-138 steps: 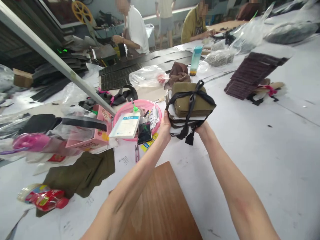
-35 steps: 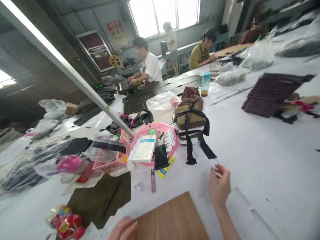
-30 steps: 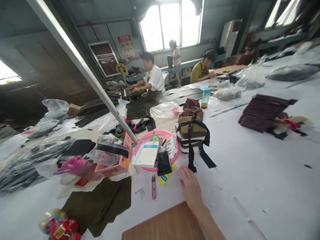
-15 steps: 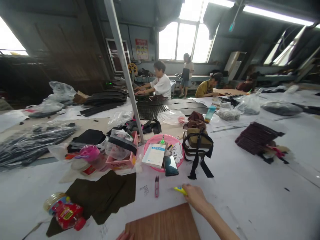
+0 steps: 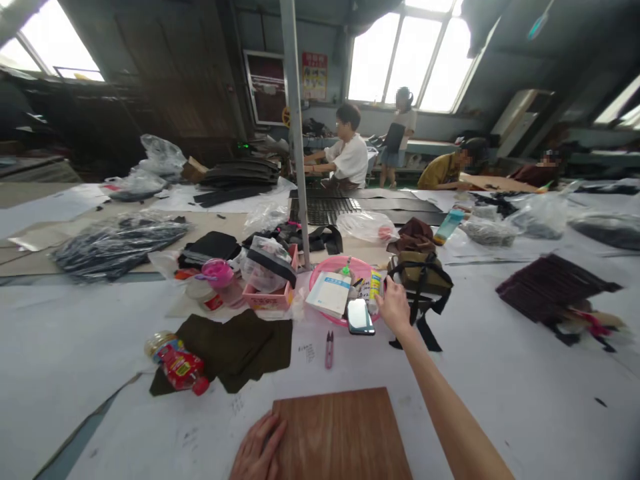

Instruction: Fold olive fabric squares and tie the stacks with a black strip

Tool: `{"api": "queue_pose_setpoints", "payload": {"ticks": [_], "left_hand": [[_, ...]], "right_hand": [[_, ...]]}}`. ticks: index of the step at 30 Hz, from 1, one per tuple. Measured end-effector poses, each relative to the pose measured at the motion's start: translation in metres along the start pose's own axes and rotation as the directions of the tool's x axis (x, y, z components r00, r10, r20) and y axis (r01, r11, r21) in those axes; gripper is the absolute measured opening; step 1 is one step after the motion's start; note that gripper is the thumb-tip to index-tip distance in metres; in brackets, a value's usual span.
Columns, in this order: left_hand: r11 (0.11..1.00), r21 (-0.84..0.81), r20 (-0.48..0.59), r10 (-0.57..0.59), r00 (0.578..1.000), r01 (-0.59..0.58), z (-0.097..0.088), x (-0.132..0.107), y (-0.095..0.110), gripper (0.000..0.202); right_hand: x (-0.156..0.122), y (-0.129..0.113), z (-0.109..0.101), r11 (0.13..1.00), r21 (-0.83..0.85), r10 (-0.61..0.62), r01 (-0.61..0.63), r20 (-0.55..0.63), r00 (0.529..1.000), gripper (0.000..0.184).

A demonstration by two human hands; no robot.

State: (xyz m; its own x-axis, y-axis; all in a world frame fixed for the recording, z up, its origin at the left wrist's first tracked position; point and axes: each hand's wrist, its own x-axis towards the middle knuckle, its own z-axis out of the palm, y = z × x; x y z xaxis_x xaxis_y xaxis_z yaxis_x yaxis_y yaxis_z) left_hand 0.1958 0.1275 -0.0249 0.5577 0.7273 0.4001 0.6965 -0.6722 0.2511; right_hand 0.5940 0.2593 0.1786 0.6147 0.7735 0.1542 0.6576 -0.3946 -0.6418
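Observation:
My left hand (image 5: 259, 445) lies with its fingers resting on the left edge of a brown wood-grain board (image 5: 340, 433) at the bottom of the view. Reaching out over the right side of a pink round basket (image 5: 316, 268), my right hand (image 5: 394, 307) has its fingers closed at a slim yellow tool (image 5: 375, 285) with printed markings; its exact kind is unclear. In the basket are a white-and-blue booklet (image 5: 329, 293) and small items. A phone (image 5: 361, 317) leans on the front rim. Pink thread snips (image 5: 329, 350) lie between basket and board.
Left stand a red-capped bottle (image 5: 183, 369) on dark green fabric (image 5: 240, 350), and a pink box (image 5: 267, 300). A strapped olive bundle (image 5: 425, 275) sits right of the basket. A metal pole (image 5: 296, 133) rises behind. Maroon pieces (image 5: 555, 290) are stacked right. Several people work beyond.
My right hand has moved forward from beside the board to the basket with the yellow tool. More of my left hand shows at the board. The camera view has shifted left.

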Motion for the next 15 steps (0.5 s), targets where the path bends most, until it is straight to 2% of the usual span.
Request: {"api": "queue_pose_setpoints", "payload": {"ticks": [2, 3, 6, 9, 11, 13, 15], "left_hand": [[0.998, -0.021, 0.081, -0.06, 0.995, 0.062, -0.01, 0.003, 0.01, 0.059], [0.995, -0.031, 0.121, -0.089, 0.989, 0.093, -0.014, 0.005, 0.015, 0.058], [0.983, -0.088, 0.206, -0.138, 0.969, 0.159, -0.022, 0.01, 0.024, 0.058], [0.972, -0.133, 0.227, -0.163, 0.96, 0.196, -0.023, 0.012, 0.027, 0.059], [0.966, -0.157, 0.226, -0.167, 0.96, 0.205, -0.024, 0.013, 0.028, 0.06], [0.96, -0.176, 0.227, -0.175, 0.958, 0.217, -0.025, 0.015, 0.029, 0.058], [0.954, -0.193, 0.238, -0.183, 0.954, 0.231, -0.027, 0.017, 0.029, 0.056]], "right_hand": [[-0.017, -0.007, 0.011, 0.984, -0.121, -0.136, 0.134, -0.01, 0.991, 0.042], [-0.031, -0.009, 0.017, 0.97, -0.13, -0.207, 0.206, 0.008, 0.978, 0.039], [-0.09, -0.019, 0.036, 0.935, 0.043, -0.353, 0.351, 0.138, 0.925, 0.032], [-0.153, -0.035, 0.069, 0.894, 0.232, -0.445, 0.384, 0.357, 0.821, 0.027], [-0.186, -0.048, 0.096, 0.888, 0.259, -0.461, 0.381, 0.474, 0.751, 0.026], [-0.205, -0.059, 0.123, 0.901, 0.241, -0.434, 0.362, 0.537, 0.723, 0.029], [-0.21, -0.07, 0.146, 0.924, 0.212, -0.382, 0.319, 0.553, 0.74, 0.031]]}}
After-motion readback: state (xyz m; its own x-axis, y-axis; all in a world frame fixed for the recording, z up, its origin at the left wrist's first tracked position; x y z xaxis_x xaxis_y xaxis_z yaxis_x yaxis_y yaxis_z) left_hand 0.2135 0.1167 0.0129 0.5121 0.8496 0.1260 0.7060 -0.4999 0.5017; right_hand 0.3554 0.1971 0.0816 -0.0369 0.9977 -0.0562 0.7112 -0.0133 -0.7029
